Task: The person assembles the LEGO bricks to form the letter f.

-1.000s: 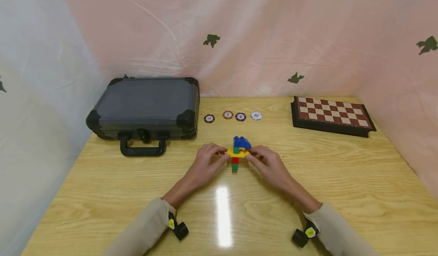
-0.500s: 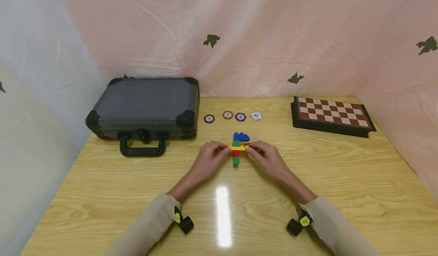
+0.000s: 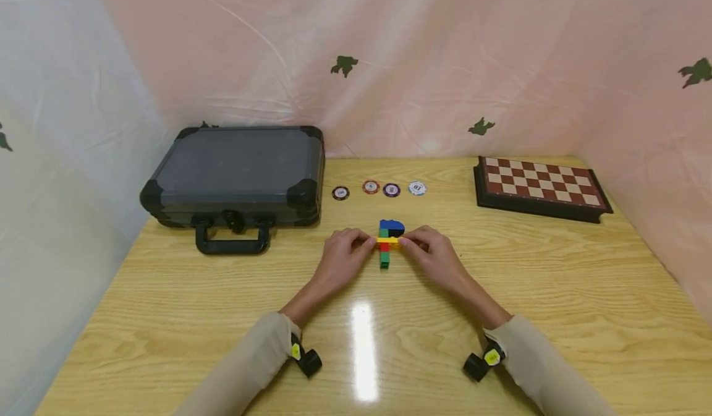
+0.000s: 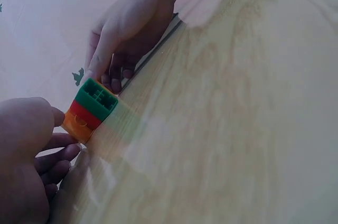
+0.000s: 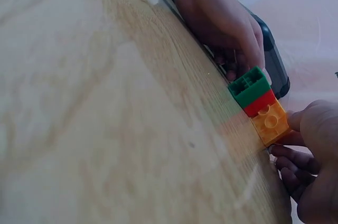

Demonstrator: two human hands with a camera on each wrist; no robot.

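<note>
Between the two hands in the head view is a small model of toy building bricks (image 3: 384, 249), with blue, green, yellow and red parts. My left hand (image 3: 342, 256) pinches the left end of its yellow crosspiece (image 3: 387, 240) between thumb and fingers. At the opposite end, my right hand (image 3: 436, 256) pinches the same yellow piece. A curved blue brick (image 3: 392, 224) tops the far end. The hollow underside of the green brick (image 4: 96, 99) faces the camera in the left wrist view, beside the red brick (image 4: 85, 115). In the right wrist view, the yellow piece (image 5: 271, 122) shows its underside.
A dark grey hard case (image 3: 245, 169) with a black handle stands at the back left. Poker chips (image 3: 392, 190) lie in a row behind the hands. A chequered chessboard box (image 3: 542, 187) sits at the back right. Pale curtains border the wooden table (image 3: 423, 354).
Both hands have moved the brick model slightly away from the body and tilted it, so its green end now shows its underside. Their pinch on the yellow piece continues.
</note>
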